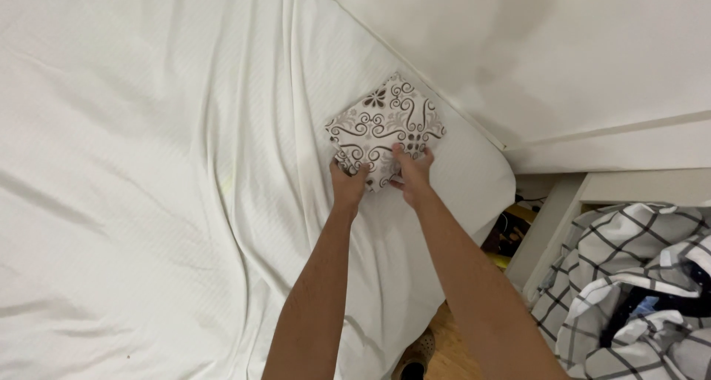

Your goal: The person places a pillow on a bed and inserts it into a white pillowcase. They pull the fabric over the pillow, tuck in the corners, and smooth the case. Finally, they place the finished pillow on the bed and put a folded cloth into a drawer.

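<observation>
A folded square of white cloth printed with dark brown scrolls and flowers (pixel 386 127) lies flat near the corner of the bed, turned like a diamond, one corner pointing toward the white wall (pixel 563 47) and the opposite corner toward the person. The left hand (pixel 348 184) and right hand (pixel 412 170) meet at that near corner, fingers curled over its edge and pinching the layers. Beneath it the ribbed white bedsheet (pixel 148 165) runs in long soft creases, and a rumpled white cover with black checks (pixel 637 276) is heaped to the right.
</observation>
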